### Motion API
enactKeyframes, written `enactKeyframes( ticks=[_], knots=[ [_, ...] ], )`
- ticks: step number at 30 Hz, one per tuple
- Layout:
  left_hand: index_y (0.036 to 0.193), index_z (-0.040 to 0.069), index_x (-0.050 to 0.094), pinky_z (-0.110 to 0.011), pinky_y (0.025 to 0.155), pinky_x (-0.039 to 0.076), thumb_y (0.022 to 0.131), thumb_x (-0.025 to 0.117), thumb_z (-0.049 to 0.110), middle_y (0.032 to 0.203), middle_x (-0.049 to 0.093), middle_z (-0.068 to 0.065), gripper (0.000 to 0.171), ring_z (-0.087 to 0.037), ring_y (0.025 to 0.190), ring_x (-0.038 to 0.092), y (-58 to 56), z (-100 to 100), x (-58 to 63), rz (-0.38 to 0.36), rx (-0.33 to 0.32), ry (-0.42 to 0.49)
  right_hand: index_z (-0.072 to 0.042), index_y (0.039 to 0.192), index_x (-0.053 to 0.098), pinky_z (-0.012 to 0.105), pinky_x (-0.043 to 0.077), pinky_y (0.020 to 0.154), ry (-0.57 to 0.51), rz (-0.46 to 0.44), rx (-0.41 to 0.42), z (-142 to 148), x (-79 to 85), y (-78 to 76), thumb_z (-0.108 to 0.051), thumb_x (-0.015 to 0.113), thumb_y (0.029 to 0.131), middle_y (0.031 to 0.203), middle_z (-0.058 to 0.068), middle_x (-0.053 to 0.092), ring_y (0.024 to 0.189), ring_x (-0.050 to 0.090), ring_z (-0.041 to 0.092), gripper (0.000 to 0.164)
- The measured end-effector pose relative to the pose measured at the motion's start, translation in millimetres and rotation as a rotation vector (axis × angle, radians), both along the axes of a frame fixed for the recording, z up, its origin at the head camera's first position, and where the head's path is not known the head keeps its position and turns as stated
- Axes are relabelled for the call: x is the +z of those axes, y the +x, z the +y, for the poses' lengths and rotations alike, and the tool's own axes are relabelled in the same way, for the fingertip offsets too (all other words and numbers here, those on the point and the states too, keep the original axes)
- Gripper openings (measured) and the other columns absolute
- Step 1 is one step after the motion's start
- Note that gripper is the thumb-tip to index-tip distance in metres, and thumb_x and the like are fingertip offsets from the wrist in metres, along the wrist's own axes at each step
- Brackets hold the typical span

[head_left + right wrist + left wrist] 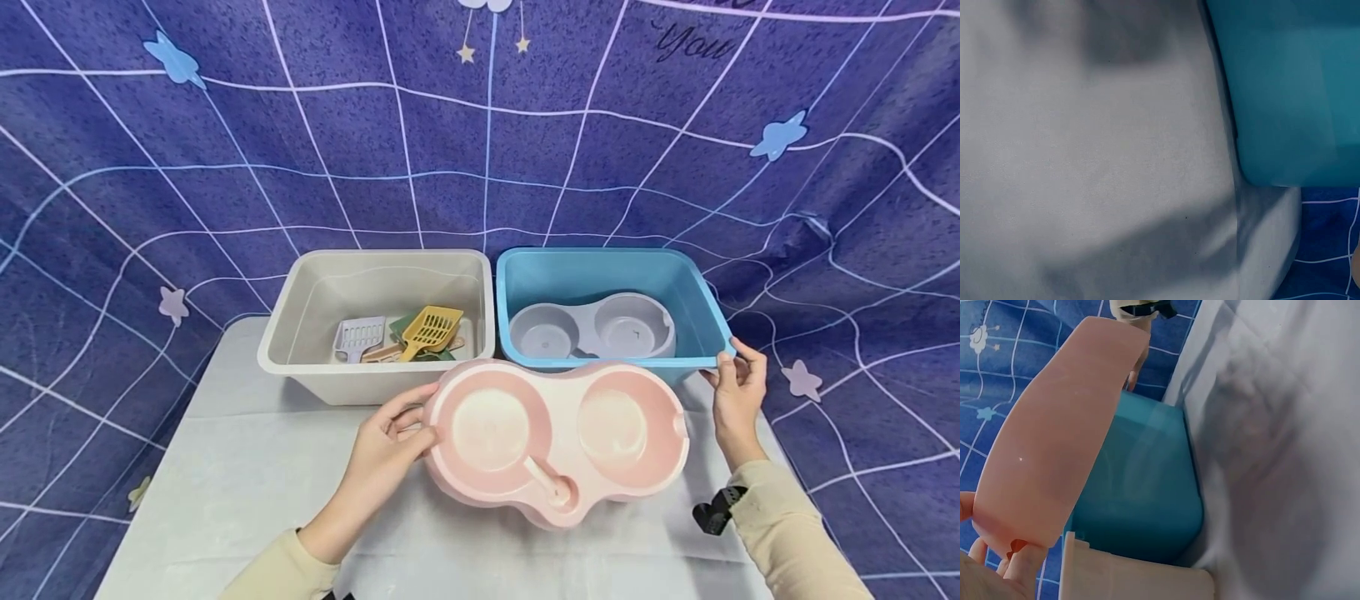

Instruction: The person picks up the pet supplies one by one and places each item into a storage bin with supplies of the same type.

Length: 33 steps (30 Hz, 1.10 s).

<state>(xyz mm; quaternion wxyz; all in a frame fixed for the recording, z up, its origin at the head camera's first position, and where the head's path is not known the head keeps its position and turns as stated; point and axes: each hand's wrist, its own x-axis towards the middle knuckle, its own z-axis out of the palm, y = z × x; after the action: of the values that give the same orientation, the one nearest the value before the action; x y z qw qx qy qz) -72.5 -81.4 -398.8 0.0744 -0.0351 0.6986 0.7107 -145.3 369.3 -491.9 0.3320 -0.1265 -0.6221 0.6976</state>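
My left hand [393, 437] grips the left end of a pink double pet bowl [558, 396], thumb on the near side of its rim. The bowl is raised above the table with its two hollows facing me, overlapping the front of the blue bin [701, 304] in the head view. The left wrist view shows the bowl's smooth pink side [1060, 431]. At the bin's front right corner, my right hand [738, 396] pinches the rim between thumb and fingers. Inside that bin sits a grey-lavender double pet bowl [587, 321], its near edge hidden by the bin's front rim.
Left of the blue bin stands a light grey bin [405, 377]. It holds a yellow slotted litter scoop [435, 327], a pale lavender scoop [362, 335] and some flat green and brown pieces. Both bins stand on a white-covered table [247, 483] against a purple-blue patterned curtain [360, 133].
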Motion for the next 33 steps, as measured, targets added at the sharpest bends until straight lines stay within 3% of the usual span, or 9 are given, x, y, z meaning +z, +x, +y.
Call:
enactKeyframes(
  ticks=[17,27,33],
  knots=[
    [0.132,0.017,0.061,-0.026,0.069,0.060,0.084,0.059,-0.008,0.106,0.069,-0.016,0.054,-0.016,0.083,0.068,-16.6,0.7,18.0,0.006,0.025,-0.001,-0.008,0.128,0.055,0.015,0.056,0.076,-0.022,-0.003,-0.014,-1.6,-0.2,-1.6,-0.001,0.051,0.100,0.108,0.009,0.051,0.097,0.057,0.015,0.029],
    [0.134,0.015,0.061,-0.020,0.060,0.055,0.084,0.060,-0.009,0.103,0.069,-0.016,0.056,-0.012,0.070,0.064,-34.8,3.1,21.8,0.044,0.054,0.047,-0.009,0.128,0.055,0.015,0.056,0.075,-0.012,-0.018,-0.022,-1.9,0.9,-1.6,-0.002,0.051,0.100,0.105,0.006,0.052,0.096,0.057,0.014,0.029],
    [0.134,0.016,0.061,-0.021,0.065,0.058,0.086,0.060,-0.006,0.109,0.068,-0.018,0.053,-0.012,0.075,0.065,-46.0,4.0,24.9,0.033,0.064,0.053,-0.007,0.127,0.056,0.016,0.057,0.074,-0.024,0.004,-0.019,-2.9,1.7,-1.1,-0.001,0.052,0.099,0.102,0.008,0.052,0.096,0.057,0.016,0.028]
  ],
)
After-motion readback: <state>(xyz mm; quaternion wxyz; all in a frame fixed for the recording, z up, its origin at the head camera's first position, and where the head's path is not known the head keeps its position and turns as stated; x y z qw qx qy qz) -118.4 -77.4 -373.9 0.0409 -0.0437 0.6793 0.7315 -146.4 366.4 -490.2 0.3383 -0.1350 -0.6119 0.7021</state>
